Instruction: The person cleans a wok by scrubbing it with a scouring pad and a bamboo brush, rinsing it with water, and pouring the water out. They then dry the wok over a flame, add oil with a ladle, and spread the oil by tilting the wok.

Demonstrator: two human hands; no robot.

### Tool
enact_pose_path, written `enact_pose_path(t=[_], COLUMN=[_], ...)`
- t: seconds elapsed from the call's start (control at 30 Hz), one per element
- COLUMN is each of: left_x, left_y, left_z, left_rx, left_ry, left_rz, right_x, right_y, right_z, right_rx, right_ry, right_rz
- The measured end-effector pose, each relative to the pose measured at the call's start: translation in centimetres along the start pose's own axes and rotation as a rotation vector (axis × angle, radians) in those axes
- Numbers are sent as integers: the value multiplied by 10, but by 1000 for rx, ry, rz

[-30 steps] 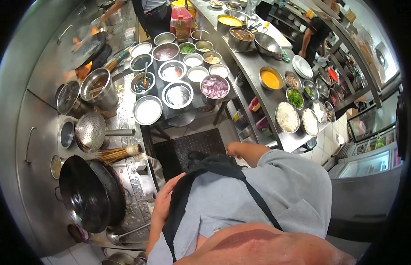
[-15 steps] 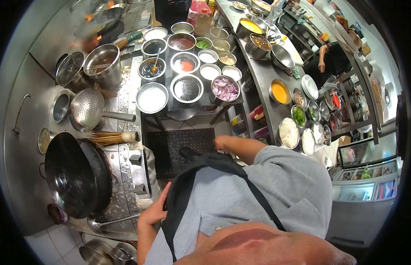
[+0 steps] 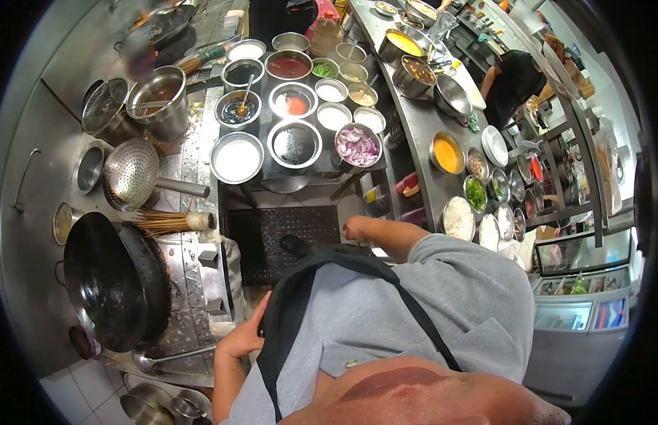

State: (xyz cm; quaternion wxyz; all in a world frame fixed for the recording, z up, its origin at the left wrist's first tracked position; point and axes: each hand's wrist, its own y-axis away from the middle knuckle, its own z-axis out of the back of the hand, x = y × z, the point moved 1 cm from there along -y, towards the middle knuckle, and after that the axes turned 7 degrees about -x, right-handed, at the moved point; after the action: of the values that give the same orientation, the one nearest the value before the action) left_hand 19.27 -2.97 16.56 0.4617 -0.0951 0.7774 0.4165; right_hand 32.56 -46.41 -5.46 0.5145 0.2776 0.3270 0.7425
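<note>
My left hand rests at my side against the black apron, fingers stretched out, holding nothing I can see. My right hand is out in front of my right side, above the black floor mat. Its knuckles face up and its fingers are hidden underneath. Left of my left hand lies a ladle on the stove top. Beside it a large black wok sits tilted. A bamboo brush and a perforated strainer lie farther forward.
Ahead, a low table holds metal bowls, including white powder, dark liquid and sliced red onion. On the right counter stand pots, rice and chopped greens. A person in black stands beyond. Back left, another wok.
The view has shifted slightly, so the stove things sit a little farther left. The person in black at the back right has moved and bent over. My hands hold nearly the same pose.
</note>
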Motion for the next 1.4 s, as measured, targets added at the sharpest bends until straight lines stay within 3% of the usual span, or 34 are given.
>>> enact_pose_path(t=[0.17,0.23,0.27,0.33,0.57,0.67,0.77,0.83,0.87,0.93,0.97,1.03,1.13,1.23,1.37,1.4], left_x=[-4,-4,-3,-7,0,3,0,4,5,2,2,5,9,7,5,4], left_y=[-4,-5,-6,-6,-11,-11,-11,-11,-11,-11,-11,-12,-13,-11,-7,-7], left_z=[-2,-3,-3,-7,-7,-7,-8,-8,-8,-7,-8,-10,-9,-8,-8,-9], left_rx=[-7,-14,-19,-30,-43,-45,-54,-59,-58,-59,-59,-63,-68,-74,-71,-68], left_ry=[5,-12,-32,1,1,22,23,6,-15,-46,-80,-44,-31,-60,-56,-56], left_rz=[-13,-25,-38,-32,-132,-143,-156,-178,-200,-205,-209,-192,-179,-196,-185,-185], right_x=[-4,-2,-4,-4,8,5,0,-7,-7,28,40,51,4,-6,7,20], right_y=[1,-8,-18,-28,-3,-3,-9,-23,-21,32,44,58,-32,-16,17,31], right_z=[-10,-37,-57,-83,-45,-48,-58,-79,-75,-1,12,28,-83,-108,-83,-55], right_rx=[91,386,387,228,306,336,284,167,171,104,108,-201,-301,-49,-131,-49], right_ry=[35,-656,-652,-504,-331,-512,-487,-158,-156,24,25,-351,-86,-530,-580,-433], right_rz=[23,-236,-234,318,200,143,111,247,249,152,151,-38,836,481,354,258])
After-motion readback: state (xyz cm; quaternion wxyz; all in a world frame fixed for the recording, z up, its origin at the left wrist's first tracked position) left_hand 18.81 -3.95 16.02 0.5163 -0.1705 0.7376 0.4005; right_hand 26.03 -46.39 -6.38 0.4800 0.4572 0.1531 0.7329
